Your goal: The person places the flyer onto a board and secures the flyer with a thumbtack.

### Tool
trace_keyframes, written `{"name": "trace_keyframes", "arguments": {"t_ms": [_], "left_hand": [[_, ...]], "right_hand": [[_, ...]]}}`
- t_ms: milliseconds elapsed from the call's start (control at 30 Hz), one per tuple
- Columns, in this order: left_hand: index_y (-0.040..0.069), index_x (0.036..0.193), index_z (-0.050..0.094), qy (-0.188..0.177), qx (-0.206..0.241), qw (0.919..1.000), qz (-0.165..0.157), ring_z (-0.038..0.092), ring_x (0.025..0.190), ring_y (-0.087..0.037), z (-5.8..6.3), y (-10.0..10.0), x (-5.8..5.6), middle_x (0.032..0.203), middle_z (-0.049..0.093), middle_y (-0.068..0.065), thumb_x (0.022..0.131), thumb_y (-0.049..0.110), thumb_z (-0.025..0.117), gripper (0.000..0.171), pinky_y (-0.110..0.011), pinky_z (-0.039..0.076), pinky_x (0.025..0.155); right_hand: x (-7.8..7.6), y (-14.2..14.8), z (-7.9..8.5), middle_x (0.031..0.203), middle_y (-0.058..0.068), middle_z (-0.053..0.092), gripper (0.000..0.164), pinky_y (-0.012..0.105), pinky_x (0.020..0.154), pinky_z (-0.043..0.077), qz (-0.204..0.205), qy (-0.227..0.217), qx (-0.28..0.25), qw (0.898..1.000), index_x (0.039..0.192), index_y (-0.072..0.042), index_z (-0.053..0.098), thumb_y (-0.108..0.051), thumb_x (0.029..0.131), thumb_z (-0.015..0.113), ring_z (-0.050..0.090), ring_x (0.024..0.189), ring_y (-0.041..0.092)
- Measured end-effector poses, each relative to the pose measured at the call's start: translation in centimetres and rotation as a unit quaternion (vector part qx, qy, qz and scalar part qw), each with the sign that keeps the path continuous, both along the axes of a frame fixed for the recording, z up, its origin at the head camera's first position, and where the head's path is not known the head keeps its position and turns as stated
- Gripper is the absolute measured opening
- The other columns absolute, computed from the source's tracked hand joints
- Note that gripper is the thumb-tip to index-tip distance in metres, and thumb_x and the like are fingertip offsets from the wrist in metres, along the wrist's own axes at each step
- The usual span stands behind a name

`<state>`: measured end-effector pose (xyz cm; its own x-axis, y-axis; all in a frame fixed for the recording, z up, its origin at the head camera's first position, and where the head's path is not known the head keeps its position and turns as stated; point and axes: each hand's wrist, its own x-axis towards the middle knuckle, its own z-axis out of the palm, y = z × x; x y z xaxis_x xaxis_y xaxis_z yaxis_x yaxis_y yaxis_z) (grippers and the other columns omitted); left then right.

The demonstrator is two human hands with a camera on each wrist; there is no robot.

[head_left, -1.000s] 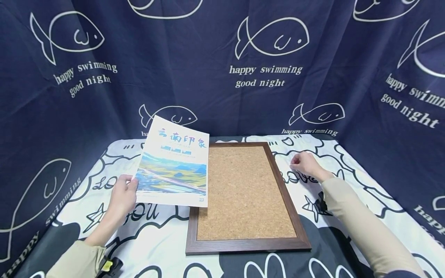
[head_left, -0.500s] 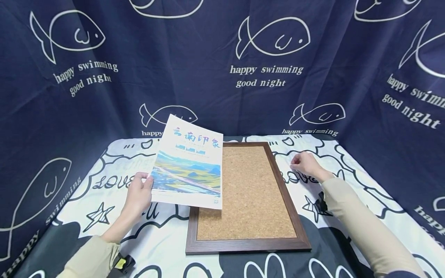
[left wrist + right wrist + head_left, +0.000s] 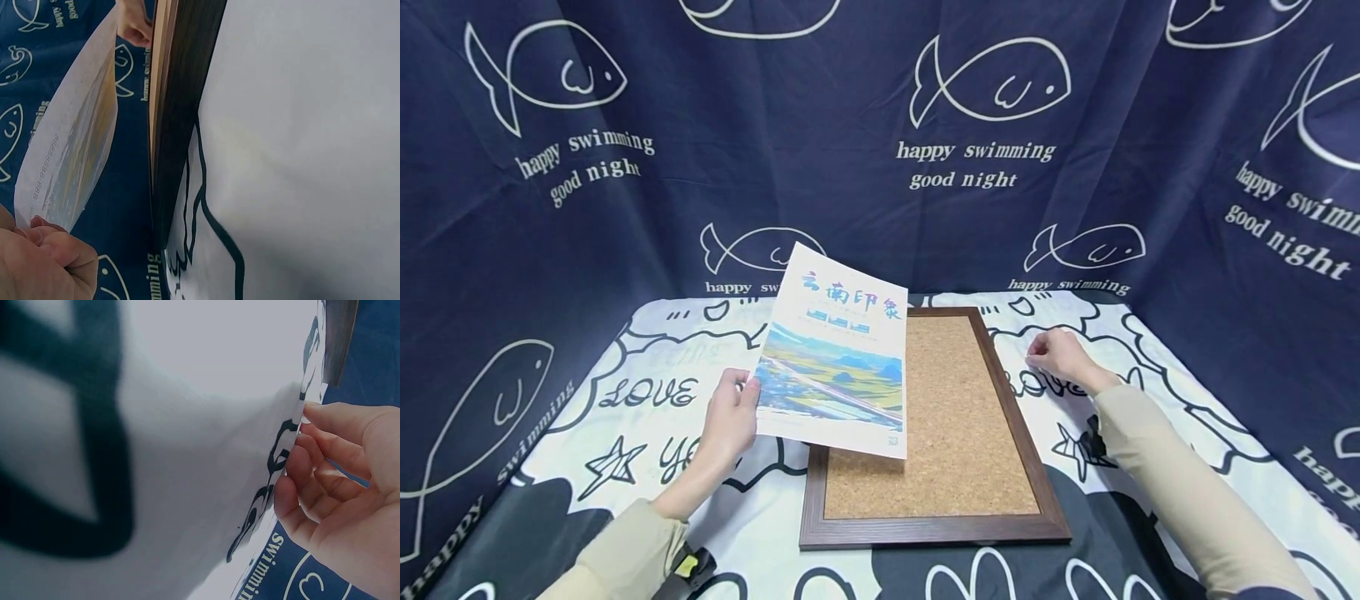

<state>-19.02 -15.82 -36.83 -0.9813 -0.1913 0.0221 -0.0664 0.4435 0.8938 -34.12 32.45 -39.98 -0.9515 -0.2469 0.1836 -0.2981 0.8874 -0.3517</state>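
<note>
My left hand (image 3: 730, 417) pinches the lower left edge of a printed poster (image 3: 835, 375). The sheet carries coloured Chinese lettering above a landscape picture. It is held tilted over the left side of a cork board (image 3: 962, 467) with a dark brown wooden frame, hiding that part. In the left wrist view the poster (image 3: 75, 144) bows slightly between thumb and fingers, apart from the frame's side (image 3: 187, 81). To the right of the board, my right hand (image 3: 1063, 354) rests on the cloth. Its fingers (image 3: 300, 462) are loosely bent with nothing between them.
A white and black patterned cloth (image 3: 647, 392) covers the table under the board. Behind and at both sides hangs a dark blue curtain (image 3: 850, 125) with fish drawings. A black strap device with a yellow patch (image 3: 688, 568) sits at the left wrist.
My left hand has carried the poster to the right, so that it overlaps more of the cork board. The right hand and the board have stayed in place.
</note>
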Motion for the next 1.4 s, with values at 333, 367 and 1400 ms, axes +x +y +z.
{"name": "trace_keyframes", "arguments": {"t_ms": [333,367,1400], "left_hand": [[0.003,0.127,0.036,-0.017,0.046,0.9986,-0.017,0.036,0.038,-0.009,-0.3,1.3,-0.1,0.100,0.069,-0.026,0.107,0.022,0.027,0.029,-0.020,0.026,0.037],[0.003,0.127,0.036,-0.018,0.054,0.9982,-0.018,0.038,0.038,-0.010,-0.3,1.5,-0.1,0.101,0.069,-0.026,0.107,0.022,0.026,0.029,-0.020,0.027,0.037],[0.007,0.121,0.034,-0.039,0.133,0.9880,-0.068,0.025,0.035,-0.006,-1.7,6.4,0.5,0.061,0.033,0.003,0.106,0.020,0.029,0.021,-0.020,0.022,0.035]], "right_hand": [[0.0,0.1,-0.1,0.066,0.007,0.066,0.010,0.027,0.060,0.039,0.000,0.005,0.003,1.000,0.075,0.002,0.068,-0.007,0.080,0.071,0.050,0.057,0.011],[0.0,0.1,-0.1,0.066,0.007,0.065,0.010,0.027,0.060,0.039,0.001,0.007,0.002,1.000,0.075,0.001,0.068,-0.007,0.080,0.071,0.050,0.057,0.011],[-0.2,0.7,-0.4,0.063,0.005,0.063,0.012,0.024,0.054,0.039,0.029,0.015,-0.047,0.998,0.071,-0.002,0.067,-0.010,0.078,0.072,0.050,0.054,0.011]]}}
